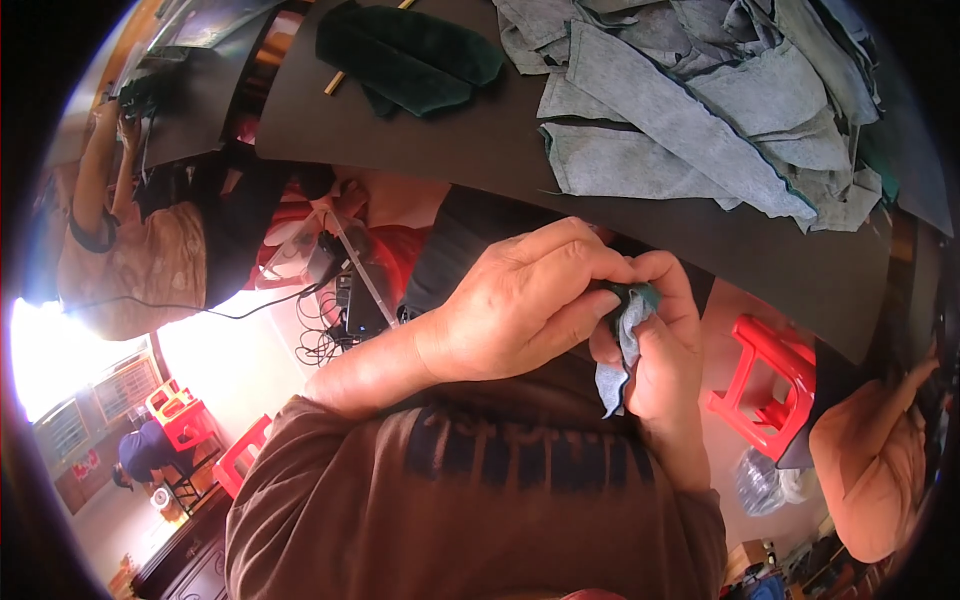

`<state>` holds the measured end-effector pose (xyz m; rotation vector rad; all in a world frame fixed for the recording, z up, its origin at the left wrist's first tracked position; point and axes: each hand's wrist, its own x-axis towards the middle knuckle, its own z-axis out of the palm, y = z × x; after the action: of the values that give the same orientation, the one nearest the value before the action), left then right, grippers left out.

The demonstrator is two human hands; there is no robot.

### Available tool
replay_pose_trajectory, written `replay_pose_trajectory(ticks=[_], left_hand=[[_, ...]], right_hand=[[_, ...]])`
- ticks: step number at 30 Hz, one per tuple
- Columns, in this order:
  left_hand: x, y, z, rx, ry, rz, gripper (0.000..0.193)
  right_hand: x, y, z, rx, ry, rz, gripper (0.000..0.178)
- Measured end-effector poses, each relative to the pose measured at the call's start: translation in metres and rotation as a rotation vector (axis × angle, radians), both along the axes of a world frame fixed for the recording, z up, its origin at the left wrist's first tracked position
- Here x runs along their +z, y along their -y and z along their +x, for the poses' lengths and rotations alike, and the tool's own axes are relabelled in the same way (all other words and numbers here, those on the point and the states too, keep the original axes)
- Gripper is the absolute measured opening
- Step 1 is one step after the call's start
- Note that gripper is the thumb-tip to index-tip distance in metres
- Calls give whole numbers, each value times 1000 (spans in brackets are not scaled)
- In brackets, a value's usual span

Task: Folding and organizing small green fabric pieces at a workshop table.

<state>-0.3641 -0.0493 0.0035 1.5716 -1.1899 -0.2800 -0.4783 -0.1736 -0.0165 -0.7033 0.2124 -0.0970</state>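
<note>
Close to my chest, below the table's near edge, my two hands meet over a small folded piece of fabric [626, 345], grey-blue on one face with dark green along its top. My right hand [668, 350] is closed round it, thumb pressed against the cloth, whose lower end hangs free. The fingertips and thumb of my left hand [535, 295] pinch at the fabric's upper end. Whether a smaller item is between those fingertips is hidden.
On the dark table [440, 140] lie a heap of grey fabric pieces [690, 110] at the right, a dark green velvet piece [410, 60] and a thin yellowish stick [338, 82]. A red stool [765, 385] stands right. People sit at left [140, 250] and right [870, 460]. Cables [322, 335] hang left.
</note>
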Motion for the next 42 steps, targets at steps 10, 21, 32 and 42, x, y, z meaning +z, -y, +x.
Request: replay_pose_trajectory(ticks=[10, 21, 32, 42], left_hand=[[5, -13, 3, -36, -961, 269, 22], [9, -12, -7, 50, -635, 262, 28], [16, -16, 7, -226, -1592, -85, 16], [5, -16, 7, -118, 145, 152, 44]], right_hand=[[14, 3, 3, -195, -28, -797, 7], [16, 2, 6, -242, 26, -820, 9], [27, 8, 5, -249, -100, -588, 11], [29, 19, 12, -249, -140, -494, 14]])
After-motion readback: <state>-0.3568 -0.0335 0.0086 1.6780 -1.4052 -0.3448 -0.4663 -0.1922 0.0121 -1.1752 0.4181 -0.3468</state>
